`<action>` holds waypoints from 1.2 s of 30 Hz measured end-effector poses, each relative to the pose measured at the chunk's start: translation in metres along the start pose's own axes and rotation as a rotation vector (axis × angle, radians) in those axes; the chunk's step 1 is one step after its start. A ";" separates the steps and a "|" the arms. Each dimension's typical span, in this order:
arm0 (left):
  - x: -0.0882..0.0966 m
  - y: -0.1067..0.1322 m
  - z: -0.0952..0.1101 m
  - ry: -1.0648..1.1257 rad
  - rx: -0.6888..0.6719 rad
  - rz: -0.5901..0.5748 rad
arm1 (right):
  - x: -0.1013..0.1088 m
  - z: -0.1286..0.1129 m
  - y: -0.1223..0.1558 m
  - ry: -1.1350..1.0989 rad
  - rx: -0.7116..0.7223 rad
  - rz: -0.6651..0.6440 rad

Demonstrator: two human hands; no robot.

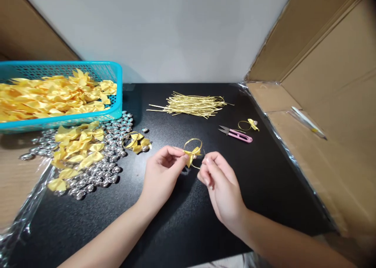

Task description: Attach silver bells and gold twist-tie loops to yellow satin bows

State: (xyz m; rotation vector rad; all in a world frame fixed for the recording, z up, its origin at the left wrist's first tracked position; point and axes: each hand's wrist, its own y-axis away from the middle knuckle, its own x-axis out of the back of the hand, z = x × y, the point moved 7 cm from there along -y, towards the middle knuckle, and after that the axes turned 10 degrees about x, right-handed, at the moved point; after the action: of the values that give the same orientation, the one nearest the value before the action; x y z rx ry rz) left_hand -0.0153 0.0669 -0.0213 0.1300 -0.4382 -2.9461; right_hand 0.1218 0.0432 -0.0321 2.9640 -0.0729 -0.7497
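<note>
Over the middle of the black table, my left hand [164, 170] pinches a yellow ribbon bow [192, 155] between thumb and fingertips. A gold wire tie [197, 140] arches above the bow in a loop, with another stretch of it showing below. Close by on the right, my right hand [221, 182] has its thumb and fingers pressed together on a thin strand beside the bow. Whether this strand belongs to the tie or the bow, I cannot tell. A small pale or silvery spot shows at the bow's centre, partly hidden.
A blue basket [120, 92] of yellow bows stands at left. Before it lie silver bells [110, 172] and loose bows [79, 142]. Gold ties [195, 105] are heaped at the back. Pink thread snips [241, 136] and a looped bow [253, 124] lie right; cardboard walls [331, 60] border the table.
</note>
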 end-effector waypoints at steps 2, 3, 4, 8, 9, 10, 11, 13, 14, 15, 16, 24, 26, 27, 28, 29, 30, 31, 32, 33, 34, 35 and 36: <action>0.000 -0.001 -0.002 -0.001 0.022 -0.004 | 0.002 -0.008 0.000 -0.015 0.069 0.013; 0.000 -0.001 -0.003 0.002 0.023 -0.004 | 0.002 -0.012 0.000 -0.018 0.101 0.016; 0.000 -0.002 -0.003 0.008 0.019 -0.003 | 0.003 -0.016 0.001 -0.019 0.132 0.019; -0.001 -0.001 -0.004 -0.002 0.001 -0.009 | 0.001 -0.022 0.004 -0.003 0.203 0.002; -0.002 -0.001 -0.004 -0.017 0.004 -0.010 | 0.000 -0.021 0.005 0.020 0.194 -0.015; -0.002 0.000 -0.004 -0.027 0.008 -0.008 | -0.002 -0.017 0.006 0.054 0.168 -0.038; -0.003 0.000 -0.004 -0.029 0.014 -0.004 | -0.004 -0.012 0.007 0.098 0.131 -0.063; -0.003 0.002 -0.004 -0.019 0.031 0.004 | -0.008 -0.002 0.008 0.190 0.052 -0.106; -0.004 0.003 -0.004 -0.015 0.038 0.003 | -0.008 0.002 0.008 0.228 0.024 -0.118; -0.004 0.003 -0.004 -0.016 0.043 -0.001 | -0.008 0.005 0.008 0.257 0.010 -0.123; -0.005 0.004 -0.004 -0.020 0.045 -0.006 | -0.008 0.006 0.008 0.281 0.004 -0.122; -0.005 0.004 -0.002 0.046 0.040 -0.005 | -0.003 0.003 0.003 0.424 0.016 -0.095; -0.005 0.005 -0.002 0.061 0.038 -0.004 | -0.002 0.003 0.002 0.425 0.013 -0.087; -0.005 0.005 -0.001 0.064 0.036 -0.006 | -0.002 0.003 0.002 0.421 0.011 -0.085; -0.005 0.005 -0.001 0.063 0.032 -0.009 | -0.002 0.003 0.001 0.415 0.008 -0.086; -0.005 0.004 -0.001 0.061 0.027 -0.011 | -0.002 0.002 0.001 0.406 0.007 -0.085; -0.005 0.004 -0.001 0.055 0.022 -0.015 | -0.002 0.002 0.000 0.394 0.007 -0.085; -0.005 0.004 -0.001 0.048 0.018 -0.018 | -0.001 0.002 0.000 0.376 0.010 -0.083; -0.006 0.004 -0.001 0.039 0.016 -0.022 | -0.001 0.002 0.000 0.351 0.018 -0.080; -0.006 0.004 0.000 0.031 0.016 -0.024 | 0.000 0.001 0.000 0.319 0.030 -0.075; -0.006 0.005 0.000 0.024 0.016 -0.026 | 0.000 0.000 0.001 0.283 0.046 -0.067; -0.006 0.005 0.000 0.019 0.015 -0.028 | 0.001 -0.001 0.001 0.244 0.067 -0.059; -0.006 0.006 0.001 0.012 0.014 -0.029 | 0.002 -0.002 0.002 0.204 0.095 -0.047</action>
State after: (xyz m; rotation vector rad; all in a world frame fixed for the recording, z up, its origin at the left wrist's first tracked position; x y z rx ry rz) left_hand -0.0085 0.0627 -0.0181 0.1566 -0.4596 -2.9695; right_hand 0.1244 0.0414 -0.0308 3.1234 -0.0263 -0.4566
